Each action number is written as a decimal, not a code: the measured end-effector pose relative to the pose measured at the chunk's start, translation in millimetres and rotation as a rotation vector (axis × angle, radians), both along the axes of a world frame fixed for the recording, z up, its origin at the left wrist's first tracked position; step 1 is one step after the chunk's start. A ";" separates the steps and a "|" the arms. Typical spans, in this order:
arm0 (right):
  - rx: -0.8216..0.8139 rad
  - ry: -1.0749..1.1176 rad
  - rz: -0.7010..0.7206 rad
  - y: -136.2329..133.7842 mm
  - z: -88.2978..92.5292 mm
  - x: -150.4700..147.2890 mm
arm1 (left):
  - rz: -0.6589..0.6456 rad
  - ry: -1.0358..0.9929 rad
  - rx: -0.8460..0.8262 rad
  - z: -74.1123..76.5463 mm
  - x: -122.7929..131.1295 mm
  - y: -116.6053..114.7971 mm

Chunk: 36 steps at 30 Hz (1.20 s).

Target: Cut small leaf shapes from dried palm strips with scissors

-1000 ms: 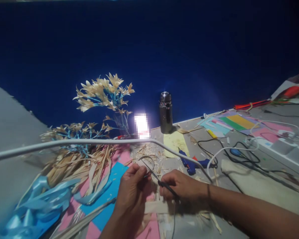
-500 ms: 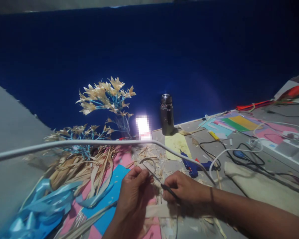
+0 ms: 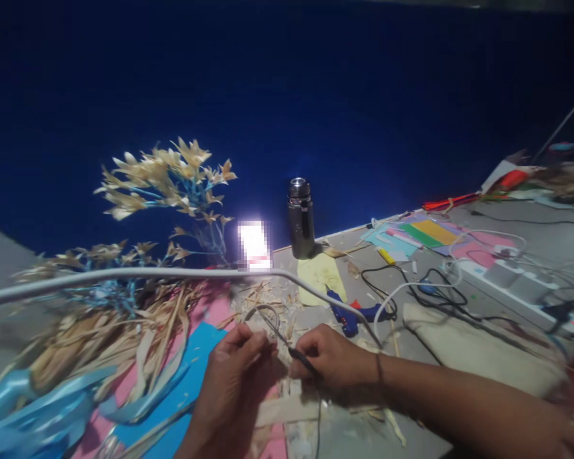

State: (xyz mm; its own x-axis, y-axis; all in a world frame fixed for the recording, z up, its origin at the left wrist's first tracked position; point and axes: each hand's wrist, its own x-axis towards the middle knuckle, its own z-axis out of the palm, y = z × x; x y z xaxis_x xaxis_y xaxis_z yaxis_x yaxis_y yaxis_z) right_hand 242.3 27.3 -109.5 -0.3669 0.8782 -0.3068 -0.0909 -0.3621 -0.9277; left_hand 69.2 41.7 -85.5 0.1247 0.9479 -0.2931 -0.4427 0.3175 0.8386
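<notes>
My left hand (image 3: pixel 236 366) is closed in a pinch, with thumb and forefinger on a thin curled strip (image 3: pixel 263 308) that loops above the fingertips. In my right hand (image 3: pixel 330 357) is what looks like a pair of black-handled scissors (image 3: pixel 302 362). Their thin metal blades point up and left toward the strip, close to the left fingertips. Whether the blades touch the strip I cannot tell. Under the hands lie pale clippings (image 3: pixel 296 319) and a flat beige strip (image 3: pixel 287 409) across pink paper (image 3: pixel 219 311).
A white cable (image 3: pixel 172 273) crosses in front of the hands. Beyond stand pale artificial flowers (image 3: pixel 172 182), a bright pixelated light (image 3: pixel 254 245) and a dark flask (image 3: pixel 301 220). At right lie a blue glue gun (image 3: pixel 349 313) and power strip (image 3: pixel 507 290); blue ribbon (image 3: pixel 43 401) lies left.
The view has turned to the right, so everything sits further left in the picture. Both hands keep their hold, and the scissors and strip stay close together.
</notes>
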 end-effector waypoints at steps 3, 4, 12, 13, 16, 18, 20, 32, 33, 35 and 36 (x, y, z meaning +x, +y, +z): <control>0.011 0.077 -0.110 4.3 4.0 1.8 | -0.059 0.031 0.001 -1.4 4.3 -4.2; 0.032 0.093 -0.134 5.9 5.7 3.5 | -0.072 0.027 0.002 -2.1 6.2 -6.0; 0.149 0.125 -0.136 12.9 12.4 14.5 | -0.183 0.219 0.049 -14.0 23.0 -20.4; 0.151 0.112 -0.121 12.2 12.5 14.3 | -0.182 0.204 0.035 -14.1 25.2 -22.7; 0.109 0.144 -0.109 9.4 12.9 13.1 | -0.206 0.089 -0.036 -10.0 28.6 -27.5; 0.081 0.185 -0.141 9.1 12.2 12.5 | -0.241 0.021 -0.062 -5.3 26.9 -27.3; 0.061 0.227 -0.190 10.8 9.5 12.1 | -0.274 -0.043 -0.070 -1.0 23.2 -25.1; 0.057 0.275 -0.209 8.2 2.5 8.4 | -0.193 -0.105 -0.015 -22.7 28.6 -20.6; 0.050 0.267 -0.176 7.1 4.2 9.1 | -0.205 -0.101 -0.018 -23.0 27.0 -20.3; 0.032 0.276 -0.122 5.1 7.4 10.5 | -0.241 -0.084 -0.018 -21.5 23.1 -20.2; 0.021 0.293 -0.101 4.5 8.6 11.2 | -0.260 -0.076 -0.016 -20.1 21.3 -20.5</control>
